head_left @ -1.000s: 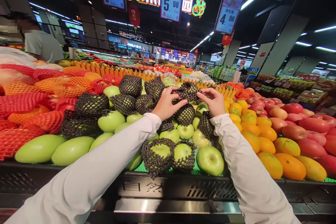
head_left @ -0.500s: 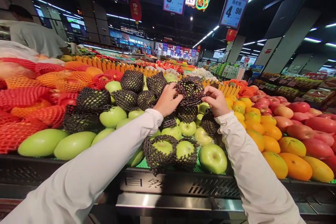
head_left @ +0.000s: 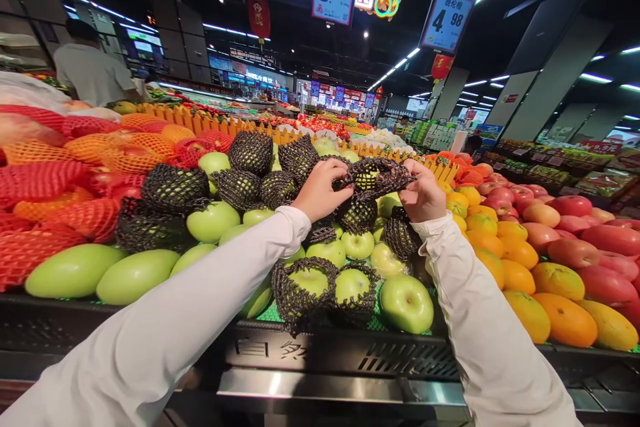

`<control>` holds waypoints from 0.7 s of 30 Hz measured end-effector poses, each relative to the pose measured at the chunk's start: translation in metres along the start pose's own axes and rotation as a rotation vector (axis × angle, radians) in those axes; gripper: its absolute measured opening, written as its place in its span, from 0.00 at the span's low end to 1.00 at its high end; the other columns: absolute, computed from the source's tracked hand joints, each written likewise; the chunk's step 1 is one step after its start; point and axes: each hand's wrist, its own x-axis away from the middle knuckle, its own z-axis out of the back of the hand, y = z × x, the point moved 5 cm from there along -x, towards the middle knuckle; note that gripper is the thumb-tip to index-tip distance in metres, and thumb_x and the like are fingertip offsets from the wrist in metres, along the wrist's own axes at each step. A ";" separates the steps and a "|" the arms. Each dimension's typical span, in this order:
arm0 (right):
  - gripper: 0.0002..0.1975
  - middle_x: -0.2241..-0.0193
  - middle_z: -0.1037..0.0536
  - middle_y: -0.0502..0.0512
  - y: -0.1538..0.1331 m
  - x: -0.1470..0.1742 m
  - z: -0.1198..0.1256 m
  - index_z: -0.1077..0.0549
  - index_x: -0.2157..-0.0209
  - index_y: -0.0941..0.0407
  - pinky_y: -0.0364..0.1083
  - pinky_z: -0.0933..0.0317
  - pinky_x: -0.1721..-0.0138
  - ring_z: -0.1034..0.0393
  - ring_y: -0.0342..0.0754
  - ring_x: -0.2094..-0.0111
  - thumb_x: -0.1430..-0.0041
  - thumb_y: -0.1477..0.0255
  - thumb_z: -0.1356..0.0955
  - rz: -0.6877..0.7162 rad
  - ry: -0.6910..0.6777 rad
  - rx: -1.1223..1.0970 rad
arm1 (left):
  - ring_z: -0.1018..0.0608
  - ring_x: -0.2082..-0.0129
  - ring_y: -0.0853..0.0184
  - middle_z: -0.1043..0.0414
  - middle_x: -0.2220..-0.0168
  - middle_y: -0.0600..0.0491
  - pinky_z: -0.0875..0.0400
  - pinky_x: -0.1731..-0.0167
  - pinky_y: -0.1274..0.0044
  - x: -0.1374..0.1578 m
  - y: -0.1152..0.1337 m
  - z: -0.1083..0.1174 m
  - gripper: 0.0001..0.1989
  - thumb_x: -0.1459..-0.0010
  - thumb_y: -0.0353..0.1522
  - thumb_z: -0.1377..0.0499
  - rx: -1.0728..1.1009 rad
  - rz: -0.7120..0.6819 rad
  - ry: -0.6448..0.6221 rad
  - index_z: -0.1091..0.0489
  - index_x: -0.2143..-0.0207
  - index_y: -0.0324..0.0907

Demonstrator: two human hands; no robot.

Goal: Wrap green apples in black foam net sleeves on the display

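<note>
A black foam net sleeve [head_left: 384, 175] is pulled out sideways between both hands above the green apples. My left hand [head_left: 324, 191] pinches its left end with fingers closed. On the other side, my right hand [head_left: 424, 191] is closed on the right end. Green shows through the mesh, but I cannot tell whether an apple is inside it or behind it. Just below is a green apple in a black net [head_left: 358, 215]. Closer to me lie a netted apple [head_left: 309, 280] and a bare green apple [head_left: 407, 303].
Long green fruits [head_left: 140, 275] and fruit in red and orange nets [head_left: 55, 180] lie on the left. Oranges [head_left: 517, 273] and red apples [head_left: 607, 240] are heaped right. A black slatted tray edge [head_left: 345, 350] runs in front. One person [head_left: 93, 67] stands far left.
My right hand has moved right and turned, stretching the net sleeve from a round opening into a wide, flatter band. My left hand stays nearly in place. The person behind shifted right.
</note>
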 end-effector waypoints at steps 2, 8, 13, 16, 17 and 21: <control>0.14 0.77 0.47 0.50 0.001 0.001 0.001 0.45 0.80 0.54 0.46 0.45 0.70 0.47 0.45 0.73 0.66 0.68 0.33 -0.066 0.022 -0.074 | 0.28 0.49 0.58 0.26 0.51 0.48 0.32 0.42 0.66 0.000 0.000 0.000 0.04 0.45 0.31 0.38 -0.004 -0.006 -0.011 0.25 0.67 0.39; 0.17 0.76 0.32 0.48 0.010 0.006 -0.011 0.28 0.71 0.55 0.42 0.45 0.73 0.40 0.42 0.76 0.57 0.60 0.24 -0.255 -0.147 -0.060 | 0.27 0.49 0.59 0.25 0.51 0.47 0.33 0.43 0.67 0.000 0.002 0.003 0.12 0.43 0.30 0.42 0.023 0.008 -0.005 0.25 0.57 0.38; 0.19 0.72 0.22 0.51 0.017 0.011 -0.017 0.22 0.72 0.57 0.43 0.36 0.65 0.31 0.42 0.72 0.61 0.59 0.19 -0.311 -0.297 0.164 | 0.28 0.50 0.60 0.25 0.53 0.47 0.35 0.42 0.66 -0.001 -0.001 0.003 0.13 0.40 0.30 0.49 0.093 0.009 -0.009 0.26 0.61 0.39; 0.23 0.75 0.23 0.51 0.015 0.013 -0.018 0.22 0.71 0.56 0.45 0.34 0.71 0.32 0.44 0.76 0.55 0.50 0.22 -0.333 -0.250 0.053 | 0.29 0.51 0.60 0.25 0.55 0.46 0.35 0.43 0.66 0.000 -0.001 0.003 0.13 0.38 0.32 0.51 0.120 0.033 0.003 0.27 0.62 0.39; 0.24 0.74 0.22 0.52 0.012 0.013 -0.019 0.22 0.67 0.55 0.46 0.34 0.72 0.31 0.45 0.76 0.53 0.48 0.24 -0.327 -0.223 0.005 | 0.29 0.52 0.60 0.26 0.56 0.47 0.35 0.44 0.66 0.000 0.001 0.003 0.14 0.36 0.34 0.51 0.117 0.025 -0.013 0.27 0.64 0.39; 0.26 0.63 0.20 0.56 -0.006 0.004 -0.005 0.25 0.56 0.51 0.52 0.28 0.64 0.25 0.52 0.64 0.44 0.46 0.34 -0.146 -0.037 -0.019 | 0.31 0.50 0.60 0.27 0.57 0.48 0.39 0.41 0.65 0.003 0.010 0.002 0.23 0.31 0.43 0.52 0.095 -0.050 -0.106 0.27 0.73 0.40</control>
